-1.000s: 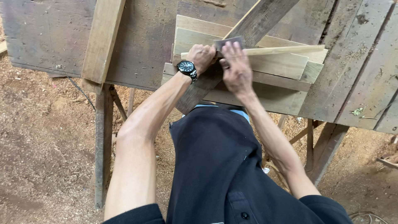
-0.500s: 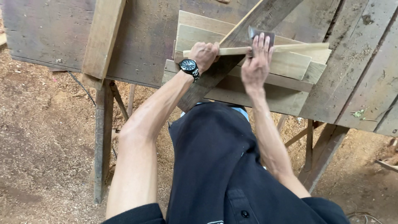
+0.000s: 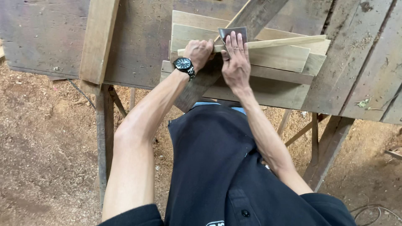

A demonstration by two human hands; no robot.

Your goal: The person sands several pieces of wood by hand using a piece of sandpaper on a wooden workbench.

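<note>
My left hand is closed around the near end of a thin wooden strip; my right hand presses a dark sanding sheet flat onto it, fingers extended. The strip's long axis runs rightward across stacked boards on the workbench.

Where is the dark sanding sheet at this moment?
In the head view, the dark sanding sheet lies top centre, under the right hand, on the thin wooden strip.

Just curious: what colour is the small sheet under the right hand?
Dark brownish-grey, the sheet shows best in the head view, above the right hand.
</note>
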